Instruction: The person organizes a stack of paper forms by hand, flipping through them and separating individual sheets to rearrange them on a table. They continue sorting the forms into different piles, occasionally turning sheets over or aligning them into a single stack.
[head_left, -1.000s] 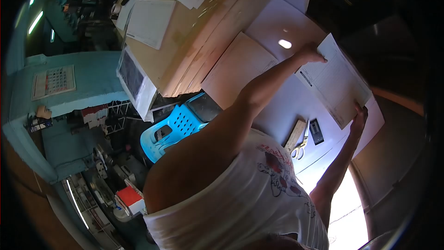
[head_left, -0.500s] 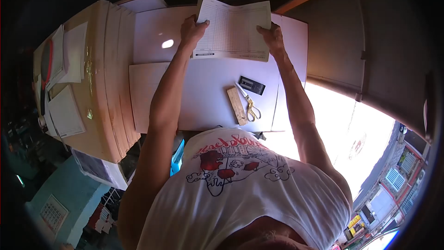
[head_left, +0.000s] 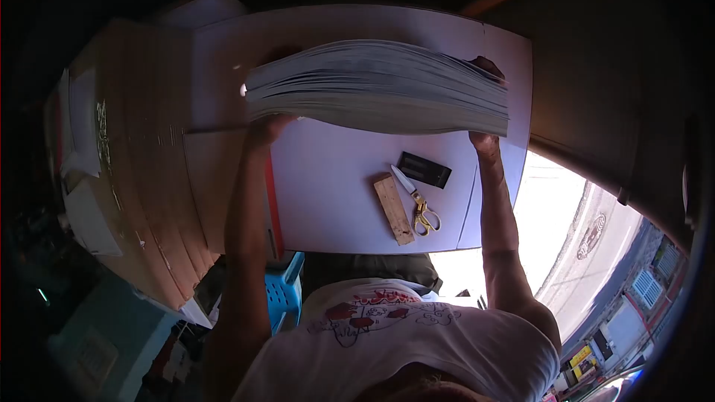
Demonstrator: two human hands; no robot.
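Observation:
A thick stack of paper is raised over the white table, its layered edge facing me and its middle bowed. My left hand grips the stack's left end from below, most of its fingers hidden behind the sheets. At the other end my right hand is closed around the paper, showing both above and below the stack. Nearer to me on the table lie gold-handled scissors, a wooden block and a black rectangular case.
Large cardboard sheets or boxes with tape and papers stand to the left. A blue plastic stool is below the table's near edge. A dark panel rises at the right, beside a sunlit street.
The stack has tipped from showing its printed top sheet to showing its layered edge. Both hands have come closer to me and farther apart, and the view has shifted.

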